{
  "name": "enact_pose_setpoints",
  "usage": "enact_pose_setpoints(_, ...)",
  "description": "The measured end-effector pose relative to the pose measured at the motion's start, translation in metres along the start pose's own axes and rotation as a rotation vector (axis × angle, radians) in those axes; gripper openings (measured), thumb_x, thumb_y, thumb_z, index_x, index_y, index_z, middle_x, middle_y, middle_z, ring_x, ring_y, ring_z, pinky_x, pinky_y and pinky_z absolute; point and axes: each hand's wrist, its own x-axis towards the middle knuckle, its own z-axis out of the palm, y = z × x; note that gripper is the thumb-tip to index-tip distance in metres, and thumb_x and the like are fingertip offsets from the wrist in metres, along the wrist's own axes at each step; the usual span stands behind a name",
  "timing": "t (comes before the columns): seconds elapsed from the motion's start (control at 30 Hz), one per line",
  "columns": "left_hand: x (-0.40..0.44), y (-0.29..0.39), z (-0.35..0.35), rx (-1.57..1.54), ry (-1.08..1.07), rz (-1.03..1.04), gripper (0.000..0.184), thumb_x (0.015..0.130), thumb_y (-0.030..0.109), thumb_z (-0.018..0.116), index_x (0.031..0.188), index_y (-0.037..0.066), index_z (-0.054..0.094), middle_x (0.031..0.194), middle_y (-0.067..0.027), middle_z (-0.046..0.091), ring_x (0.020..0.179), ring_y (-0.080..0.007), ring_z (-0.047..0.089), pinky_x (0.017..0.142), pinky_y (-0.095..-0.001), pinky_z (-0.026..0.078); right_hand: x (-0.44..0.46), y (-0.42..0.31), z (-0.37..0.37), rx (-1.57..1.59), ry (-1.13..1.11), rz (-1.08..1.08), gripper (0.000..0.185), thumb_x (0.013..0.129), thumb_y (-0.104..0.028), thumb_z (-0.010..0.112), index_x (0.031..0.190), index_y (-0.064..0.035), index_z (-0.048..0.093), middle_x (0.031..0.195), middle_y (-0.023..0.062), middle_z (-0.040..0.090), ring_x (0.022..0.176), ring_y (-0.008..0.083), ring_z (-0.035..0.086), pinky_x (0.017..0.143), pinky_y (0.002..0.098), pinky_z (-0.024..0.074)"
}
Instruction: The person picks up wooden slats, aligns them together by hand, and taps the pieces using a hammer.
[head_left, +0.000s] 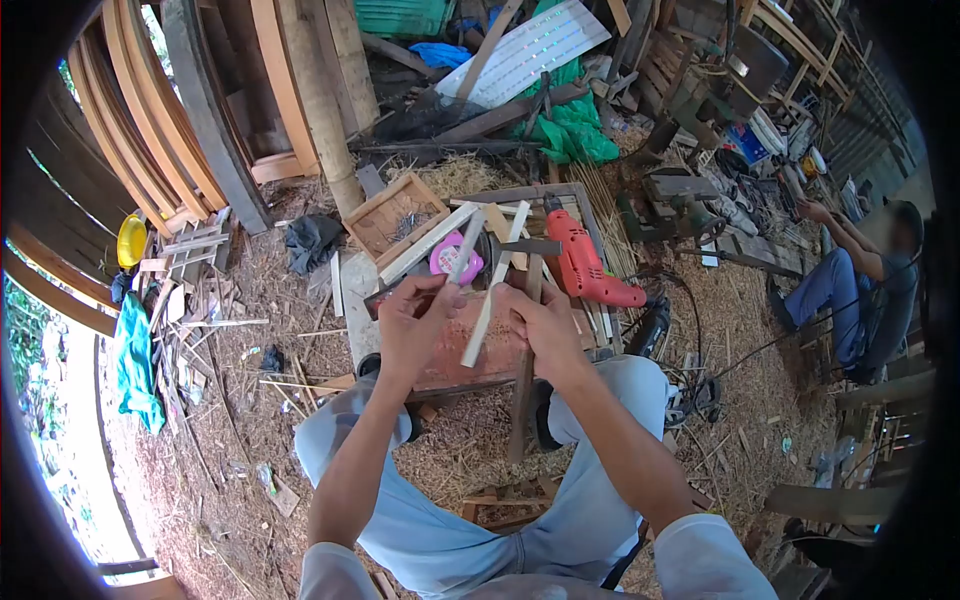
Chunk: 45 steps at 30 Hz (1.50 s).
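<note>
Sleeves (712,560) nearest, a strip (482,335) juts both ways from right grip (548,335).

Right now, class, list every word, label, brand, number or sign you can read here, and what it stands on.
No text can be read.
Pink round object: printed marks, too small and blurred to read.
Red drill: any markings too blurred to read.

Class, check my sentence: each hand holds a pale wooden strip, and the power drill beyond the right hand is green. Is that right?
No: the head view shows the power drill beyond the right hand is red, not green. The left hand holds one pale wooden strip, the right another.
</note>
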Motion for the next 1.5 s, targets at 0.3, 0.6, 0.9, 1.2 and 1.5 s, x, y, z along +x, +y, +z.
enact_pose_setpoints(0.3, 0.009, -0.013, -0.006, 0.179, 0.068, -0.063, 0.02, 0.088, 0.012, 0.065, 0.098, -0.005, 0.061, 0.088, -0.0115, 0.068, 0.074, -0.0127, 0.066, 0.066, -0.0242, 0.054, 0.022, 0.083, 0.003, -0.371, 0.093, -0.054, 0.043, 0.072, -0.009, 0.077, 0.109, -0.0024, 0.057, 0.071, 0.0019, 0.059, 0.054, 0.0089, 0.052, 0.045, 0.0249, 0.0391)
enact_pose_setpoints(0.6, 0.01, -0.03, -0.015, 0.369, 0.08, -0.041, 0.023, 0.084, 0.018, 0.069, 0.095, -0.002, 0.064, 0.083, -0.0099, 0.069, 0.072, -0.0122, 0.066, 0.065, -0.0269, 0.053, 0.028, 0.085, 0.008, -0.616, 0.174, -0.265, 0.056, 0.064, -0.011, 0.082, 0.109, -0.0029, 0.05, 0.076, 0.0055, 0.064, 0.065, 0.0178, 0.062, 0.063, 0.0331, 0.0493)
enact_pose_setpoints(0.9, 0.014, -0.035, -0.017, 0.256, 0.008, -0.236, 0.025, 0.088, 0.015, 0.066, 0.101, -0.004, 0.06, 0.083, -0.009, 0.065, 0.071, -0.0133, 0.065, 0.06, -0.0232, 0.053, 0.029, 0.053, -0.009, -0.693, 0.168, -0.142, 0.045, 0.072, -0.011, 0.073, 0.106, 0.0046, 0.048, 0.091, 0.0201, 0.06, 0.086, 0.0353, 0.061, 0.078, 0.0425, 0.0472)
enact_pose_setpoints(1.2, 0.012, -0.018, -0.018, 0.122, -0.042, -0.295, 0.025, 0.09, 0.015, 0.063, 0.103, -0.006, 0.061, 0.084, -0.0105, 0.065, 0.073, -0.0149, 0.066, 0.064, -0.025, 0.055, 0.071, 0.034, -0.028, -1.234, 0.372, -0.604, 0.054, 0.073, 0.006, 0.057, 0.125, 0.0098, 0.039, 0.108, 0.0288, 0.05, 0.095, 0.0464, 0.053, 0.085, 0.0484, 0.0444)
enact_pose_setpoints(1.5, 0.009, -0.03, -0.033, 0.081, -0.044, -0.326, 0.026, 0.089, 0.015, 0.063, 0.103, -0.007, 0.06, 0.084, -0.0105, 0.065, 0.071, -0.0146, 0.065, 0.064, -0.0259, 0.056, 0.072, 0.043, -0.038, -1.455, 0.29, -0.562, 0.051, 0.075, 0.005, 0.058, 0.124, 0.0064, 0.043, 0.11, 0.0267, 0.049, 0.102, 0.043, 0.049, 0.088, 0.0483, 0.0424)
